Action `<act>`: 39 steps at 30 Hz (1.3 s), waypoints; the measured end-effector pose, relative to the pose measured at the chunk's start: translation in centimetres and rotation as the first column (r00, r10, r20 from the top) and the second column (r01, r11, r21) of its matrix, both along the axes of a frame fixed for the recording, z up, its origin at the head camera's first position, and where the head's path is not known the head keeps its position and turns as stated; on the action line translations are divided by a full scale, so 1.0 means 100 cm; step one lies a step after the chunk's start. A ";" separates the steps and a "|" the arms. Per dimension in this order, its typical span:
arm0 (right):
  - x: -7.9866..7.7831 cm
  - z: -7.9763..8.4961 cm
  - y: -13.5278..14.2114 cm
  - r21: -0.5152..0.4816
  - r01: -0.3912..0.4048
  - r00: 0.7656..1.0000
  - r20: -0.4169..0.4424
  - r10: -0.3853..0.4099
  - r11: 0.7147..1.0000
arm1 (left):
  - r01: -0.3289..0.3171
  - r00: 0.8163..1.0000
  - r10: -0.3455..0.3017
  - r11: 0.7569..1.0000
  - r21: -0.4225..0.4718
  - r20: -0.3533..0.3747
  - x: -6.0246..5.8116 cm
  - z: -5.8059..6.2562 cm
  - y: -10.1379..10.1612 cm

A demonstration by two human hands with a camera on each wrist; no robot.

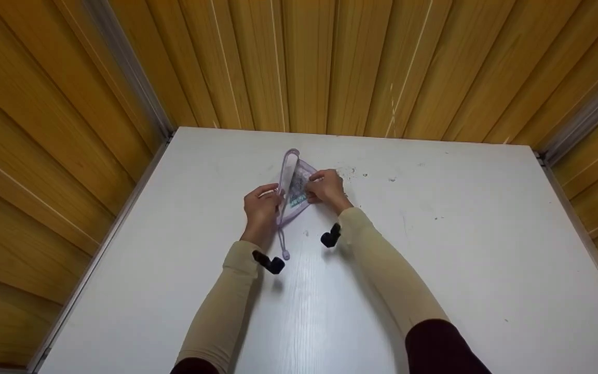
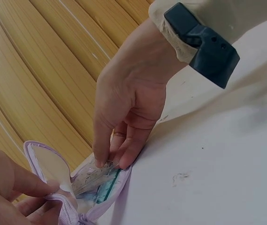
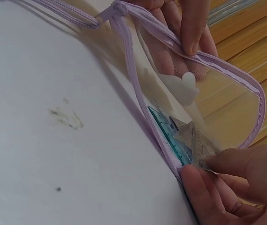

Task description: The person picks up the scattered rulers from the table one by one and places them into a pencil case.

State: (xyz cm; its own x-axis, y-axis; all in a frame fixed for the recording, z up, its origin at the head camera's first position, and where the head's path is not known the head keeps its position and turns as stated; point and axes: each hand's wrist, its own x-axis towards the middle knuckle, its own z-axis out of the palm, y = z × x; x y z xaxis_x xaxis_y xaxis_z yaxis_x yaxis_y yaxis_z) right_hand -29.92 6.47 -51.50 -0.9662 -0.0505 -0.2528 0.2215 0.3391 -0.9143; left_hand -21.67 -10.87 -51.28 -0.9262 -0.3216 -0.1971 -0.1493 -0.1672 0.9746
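Note:
A lilac-edged zip pouch [image 1: 293, 214] with a see-through mesh side [image 3: 227, 101] is held open above the table. My left hand [image 1: 261, 210] pinches its zipped edge on the left. At the opposite side, my right hand [image 1: 328, 189] pinches a clear plastic piece [image 3: 189, 137] with a pointed corner at the mouth of the pouch. Beside that piece lies a teal ruler-like strip [image 3: 167, 133] with marks along it, inside the pouch. Some of the contents are hidden by the fingers. A lilac cord [image 1: 282, 241] hangs from the zip end.
The white table [image 1: 486, 249] carries small dark specks and smudges [image 3: 65, 117]. Wood-patterned panels [image 1: 309, 67] rise behind it and at both sides. A black camera mount [image 1: 269, 262] sits on the left wrist, another [image 1: 330, 236] on the right.

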 end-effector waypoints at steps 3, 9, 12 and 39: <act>-0.001 0.000 -0.001 0.016 0.000 1.000 -0.005 0.000 1.000 | -0.007 1.000 0.007 1.000 -0.008 0.008 -0.001 0.000 0.001; -0.003 0.001 -0.002 0.055 -0.004 1.000 -0.012 0.004 0.998 | -0.014 0.999 0.015 1.000 -0.028 0.039 -0.003 0.000 0.001; -0.003 0.002 -0.002 0.056 -0.006 1.000 -0.013 0.007 0.998 | -0.006 0.999 0.008 0.999 -0.038 0.044 -0.003 0.001 0.002; 0.001 0.004 -0.001 0.063 -0.033 0.999 -0.006 0.033 0.997 | -0.011 0.999 0.013 0.999 -0.041 0.043 0.001 0.006 0.002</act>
